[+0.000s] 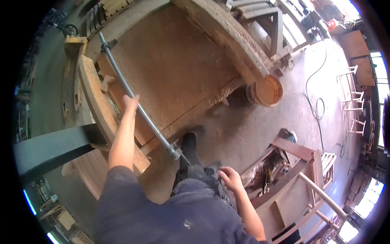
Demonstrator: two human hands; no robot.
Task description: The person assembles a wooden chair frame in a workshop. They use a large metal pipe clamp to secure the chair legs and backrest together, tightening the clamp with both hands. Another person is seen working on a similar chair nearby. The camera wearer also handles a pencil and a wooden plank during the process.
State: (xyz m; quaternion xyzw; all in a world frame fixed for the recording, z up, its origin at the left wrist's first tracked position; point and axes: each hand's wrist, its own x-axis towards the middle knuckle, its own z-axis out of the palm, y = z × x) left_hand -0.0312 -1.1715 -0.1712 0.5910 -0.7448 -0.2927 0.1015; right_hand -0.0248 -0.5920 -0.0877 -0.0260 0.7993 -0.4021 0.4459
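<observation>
A long grey metal bar clamp (153, 126) runs aslant over the left part of a dusty brown bench (174, 69). My left hand (131, 102) is closed around its bar near the middle. Toward my legs the bar ends in a metal clamp head (175, 152) with a thin screw; a dark jaw (109, 44) sits near the far end. Beneath and left of the clamp are a thick wooden beam (97, 91) and smaller wooden pieces. Down by my right thigh hangs my right hand (230, 179), its fingers loosely bent and apart, with nothing visible in them.
A thick rough timber (231, 36) lines the bench's right side, beside an orange-brown bucket (280, 91). A dark green beam (57, 150) juts in at left. To my right stand a wooden frame (298, 149) and a chair-like frame (323, 195). A hose (309, 95) lies on the floor.
</observation>
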